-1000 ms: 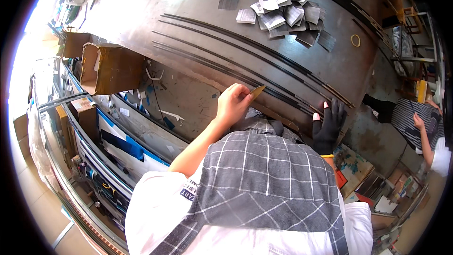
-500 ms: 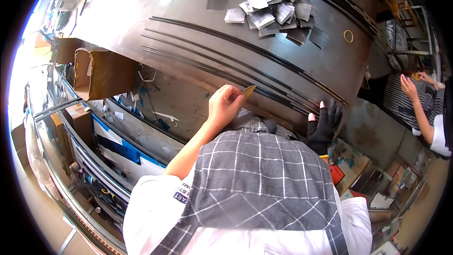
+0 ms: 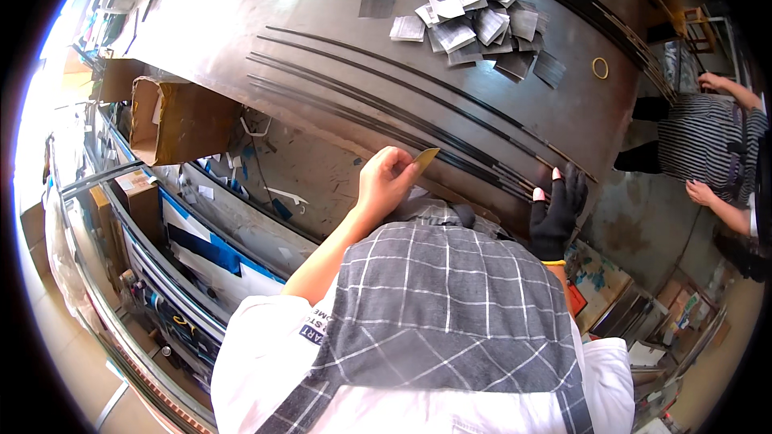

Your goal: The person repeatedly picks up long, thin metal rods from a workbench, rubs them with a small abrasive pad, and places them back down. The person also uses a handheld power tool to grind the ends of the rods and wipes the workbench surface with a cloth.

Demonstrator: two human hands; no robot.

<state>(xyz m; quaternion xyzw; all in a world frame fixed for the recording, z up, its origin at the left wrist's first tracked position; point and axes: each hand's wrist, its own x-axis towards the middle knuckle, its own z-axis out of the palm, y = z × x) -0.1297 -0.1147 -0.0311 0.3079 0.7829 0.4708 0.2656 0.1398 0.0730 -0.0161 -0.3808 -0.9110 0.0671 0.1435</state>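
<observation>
Left hand (image 3: 386, 185) pinched on small tan card (image 3: 425, 158) above dark strips (image 3: 450, 153).

Single head-worn fisheye cam, looking steeply down over wearer's chest onto dark metal table (image 3: 322, 0); hands (image 3: 386, 181) close below lens, far table edge curving toward rim. Only one view, no overlap w/ another.

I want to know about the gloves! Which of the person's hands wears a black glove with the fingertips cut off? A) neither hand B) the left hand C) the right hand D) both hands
C: the right hand wears a black glove with bare fingertips and rests on the long dark strips, while the left hand is bare and pinches a small yellowish tab.
</observation>
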